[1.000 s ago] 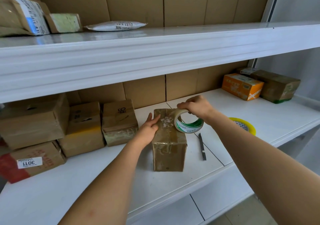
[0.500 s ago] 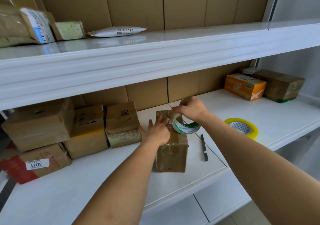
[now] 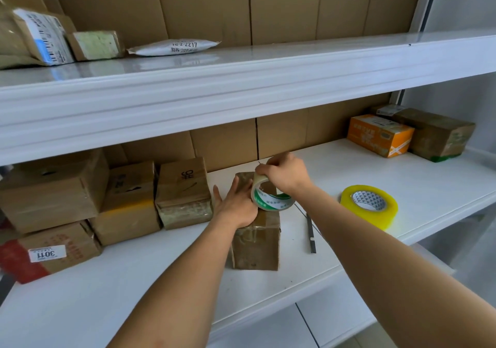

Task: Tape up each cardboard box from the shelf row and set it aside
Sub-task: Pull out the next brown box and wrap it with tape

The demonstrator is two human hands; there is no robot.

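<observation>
My left hand (image 3: 236, 204) lies flat w/ straight fingers on top of the small cardboard box (image 3: 256, 243), pressing it down. The box stands upright on the white shelf (image 3: 161, 275), long axis vertical, one corner edge toward me — its top is mostly hidden under both hands. My right hand (image 3: 285, 176) grips the tape roll (image 3: 271, 196) by its upper rim, roll on edge over the box's top right, its hole facing me; can't make out any free tape end. A thin dark cutter (image 3: 310, 233) lies just right of the box, a yellow tape roll (image 3: 369, 206) lies flat farther right. Row of boxes (image 3: 128, 200) sits to the left — leftmost ones cut off by the frame.
</observation>
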